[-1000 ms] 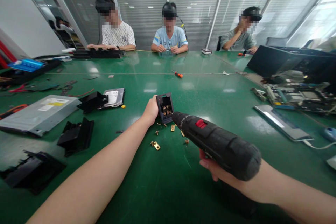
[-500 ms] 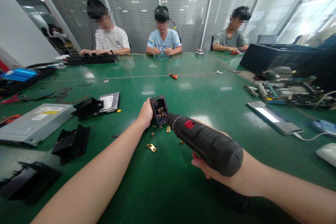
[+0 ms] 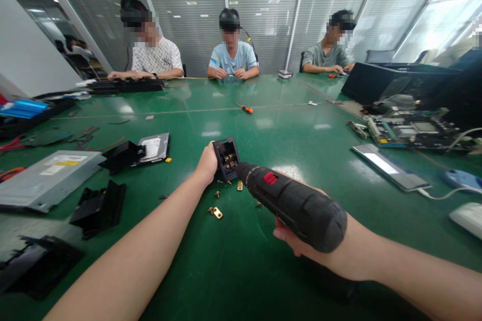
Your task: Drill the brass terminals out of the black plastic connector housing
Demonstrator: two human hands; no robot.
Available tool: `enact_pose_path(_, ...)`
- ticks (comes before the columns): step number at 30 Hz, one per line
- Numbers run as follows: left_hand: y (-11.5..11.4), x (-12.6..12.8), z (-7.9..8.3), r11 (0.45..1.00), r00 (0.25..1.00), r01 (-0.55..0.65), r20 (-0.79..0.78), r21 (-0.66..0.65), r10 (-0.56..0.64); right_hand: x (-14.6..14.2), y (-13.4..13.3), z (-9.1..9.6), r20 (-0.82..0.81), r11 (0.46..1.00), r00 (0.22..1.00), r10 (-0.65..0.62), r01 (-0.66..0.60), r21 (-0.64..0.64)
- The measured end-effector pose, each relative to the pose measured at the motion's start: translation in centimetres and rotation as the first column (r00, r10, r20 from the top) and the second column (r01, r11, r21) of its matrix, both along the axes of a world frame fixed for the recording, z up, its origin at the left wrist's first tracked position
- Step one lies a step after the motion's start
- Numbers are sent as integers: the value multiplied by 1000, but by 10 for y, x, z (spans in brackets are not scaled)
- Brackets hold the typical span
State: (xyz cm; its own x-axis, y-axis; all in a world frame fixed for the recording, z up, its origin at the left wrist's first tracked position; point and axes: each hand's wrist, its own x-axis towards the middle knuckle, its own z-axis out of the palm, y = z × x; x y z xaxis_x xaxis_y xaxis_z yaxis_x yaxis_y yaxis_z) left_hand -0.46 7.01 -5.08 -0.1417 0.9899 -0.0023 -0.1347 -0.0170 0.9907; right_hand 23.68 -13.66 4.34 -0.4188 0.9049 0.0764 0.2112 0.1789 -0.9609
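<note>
My left hand [image 3: 207, 164] is closed around the left side of a small black box-shaped housing [image 3: 216, 149], tilted with its open face towards me. Brass-coloured metal parts [image 3: 229, 160] show inside it. My right hand [image 3: 301, 241] grips a black cordless drill [image 3: 289, 200] with a red switch on top. The drill's nose points left at the housing's lower right edge; whether its bit touches anything inside I cannot tell. Below the housing lie a brass plate [image 3: 217, 213], a second brass plate [image 3: 240, 186] and several small screws [image 3: 217, 194].
On the left are a silver metal drive [image 3: 48, 175], a hard disk [image 3: 154, 148] and black plastic housings [image 3: 100, 208]. An orange screwdriver [image 3: 246, 109] lies ahead. At right sit a cabled grey device [image 3: 387, 168] and a circuit board [image 3: 410, 128]. Three people sit across the green table [image 3: 181, 120].
The whole view has shifted slightly. My left hand still holds the housing and my right hand the drill, in nearly the same place against it.
</note>
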Motion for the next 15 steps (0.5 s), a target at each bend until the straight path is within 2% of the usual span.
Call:
enact_pose_path(5, -3, 3, 3, 1000, 1000, -8, 12, -30, 8, 1, 0, -10, -54, 998, 998, -42, 40, -41)
enact_pose_path(12, -2, 2, 1, 999, 1000, -10, 9, -50, 10, -1, 1, 3, -29, 1000, 999, -15, 14, -25)
enact_pose_path(15, -1, 1, 0, 1000, 1000, -3, 12, -13, 3, -1, 0, 4, -14, 999, 999, -31, 31, -41)
